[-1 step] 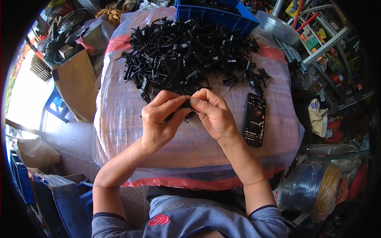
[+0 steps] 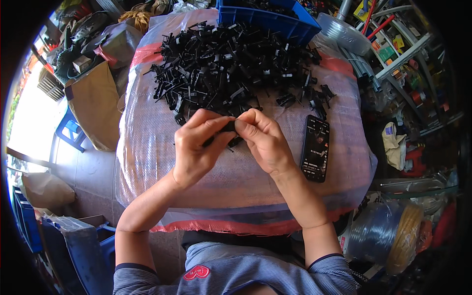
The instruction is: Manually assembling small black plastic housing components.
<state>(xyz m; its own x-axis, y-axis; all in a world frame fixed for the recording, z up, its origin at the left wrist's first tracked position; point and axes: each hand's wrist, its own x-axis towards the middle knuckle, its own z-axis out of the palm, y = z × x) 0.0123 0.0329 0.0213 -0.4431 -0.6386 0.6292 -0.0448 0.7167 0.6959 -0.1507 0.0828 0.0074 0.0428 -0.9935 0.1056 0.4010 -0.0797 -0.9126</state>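
Both hands meet over the middle of the covered table, just on the near side of a heap of small black plastic parts [image 2: 221, 69]. Between the fingertips sits one small black plastic part [image 2: 229, 127], mostly hidden by the fingers. My left hand [image 2: 197, 147] grips it from the left, with thumb and forefinger around it. My right hand [image 2: 263, 140] pinches its right end between thumb and bent forefinger. A few dark bits show just under the hands; whether they belong to the held part I cannot tell.
A phone [image 2: 315, 150] with a lit screen lies right of my right hand. Translucent woven plastic sheeting [image 2: 147, 172] covers the table. A blue bin [image 2: 305, 24] stands at the far edge. Spools [image 2: 376, 231] and a metal rack [image 2: 398, 64] crowd the right; a blue stool [image 2: 70, 129] stands left.
Both hands keep their hold on the black part. The left hand has shifted only slightly, and the picture on the phone screen differs a little.
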